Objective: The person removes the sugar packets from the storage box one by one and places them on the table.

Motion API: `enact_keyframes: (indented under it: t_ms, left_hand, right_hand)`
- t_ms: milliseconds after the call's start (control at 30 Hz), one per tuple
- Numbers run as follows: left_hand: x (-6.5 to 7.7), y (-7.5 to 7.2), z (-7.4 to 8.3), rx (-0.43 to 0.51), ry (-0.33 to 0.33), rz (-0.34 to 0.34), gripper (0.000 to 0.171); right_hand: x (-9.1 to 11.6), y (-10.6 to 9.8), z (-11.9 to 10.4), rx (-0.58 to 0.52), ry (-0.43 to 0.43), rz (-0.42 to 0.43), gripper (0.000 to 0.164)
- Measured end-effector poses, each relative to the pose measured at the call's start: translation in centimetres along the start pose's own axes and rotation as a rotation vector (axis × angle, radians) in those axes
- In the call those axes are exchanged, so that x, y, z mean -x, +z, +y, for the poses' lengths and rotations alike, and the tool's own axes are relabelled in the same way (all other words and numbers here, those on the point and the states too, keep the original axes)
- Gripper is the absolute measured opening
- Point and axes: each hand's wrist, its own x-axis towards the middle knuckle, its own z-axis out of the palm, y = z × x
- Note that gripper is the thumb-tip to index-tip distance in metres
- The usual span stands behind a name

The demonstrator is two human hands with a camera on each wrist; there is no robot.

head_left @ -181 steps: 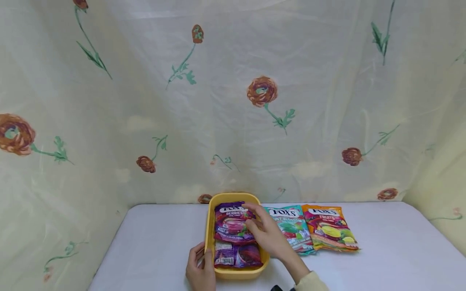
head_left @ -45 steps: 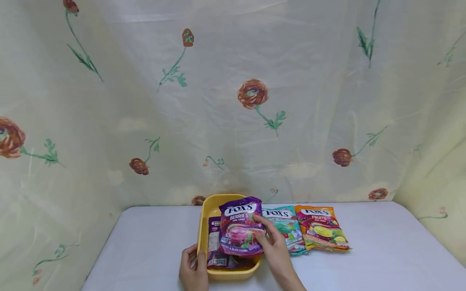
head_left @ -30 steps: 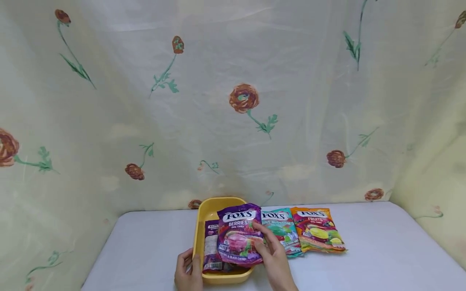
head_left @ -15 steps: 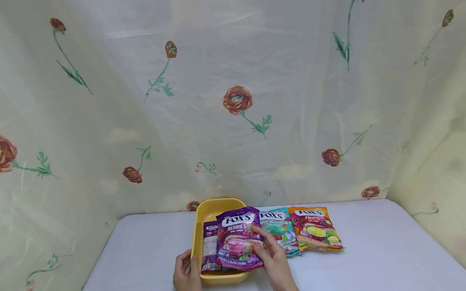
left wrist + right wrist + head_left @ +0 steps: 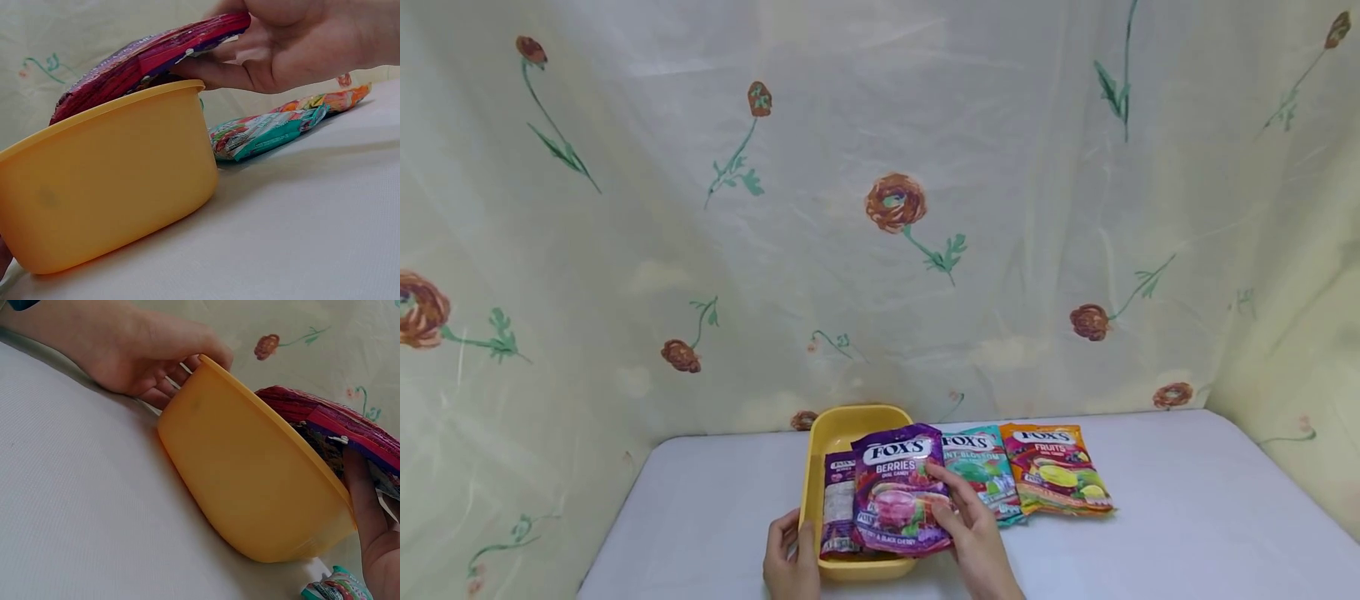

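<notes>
In the head view, a yellow plastic tub (image 5: 811, 487) stands on the white table. My left hand (image 5: 792, 557) grips its left rim, thumb over the edge and fingers against the outer wall, as the right wrist view also shows. My right hand (image 5: 973, 533) holds a purple bag of Fox's Berries candy (image 5: 895, 496) by its right edge, thumb on the front and fingers underneath. From the left wrist side, this candy bag (image 5: 150, 62) slants over the tub's rim. Another purple candy bag (image 5: 838, 508) lies inside the tub, partly hidden by the held one.
Right of the tub lie a teal Fox's mint candy bag (image 5: 981, 471), partly covered by the right hand and the berries bag, and an orange Fox's Fruits bag (image 5: 1056, 471). A flowered curtain (image 5: 925, 317) hangs behind the white table (image 5: 1172, 517).
Six seconds ago the berries bag lay inside the tub under my right hand. It has since been lifted and shifted right, over the tub's right rim. During the last second the hands have barely moved.
</notes>
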Motion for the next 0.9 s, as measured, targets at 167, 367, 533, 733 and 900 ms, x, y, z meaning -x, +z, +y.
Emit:
enact_keyframes:
  t_ms: [167,367,533,733,900]
  left_hand:
    - [-0.1,-0.1,0.2,0.001,-0.005,-0.012,0.023]
    - [0.0,0.0,0.2,0.004,-0.016,-0.011,0.022]
    - [0.0,0.1,0.2,0.003,-0.032,-0.023,0.023]
    - [-0.1,0.0,0.2,0.008,-0.026,-0.021,0.023]
    - [0.0,-0.1,0.2,0.012,-0.022,-0.020,0.023]
  right_hand:
    - [0.1,-0.2,-0.2,-0.008,0.003,-0.006,0.047]
    - [0.6,-0.5,-0.1,-0.032,-0.014,-0.010,0.049]
    - [1.0,-0.7,-0.2,-0.030,0.003,-0.012,0.048]
    - [1.2,-1.2,-0.5,-0.039,0.004,-0.013,0.048]
    - [1.4,-1.6,-0.7,-0.034,0.005,0.004,0.047]
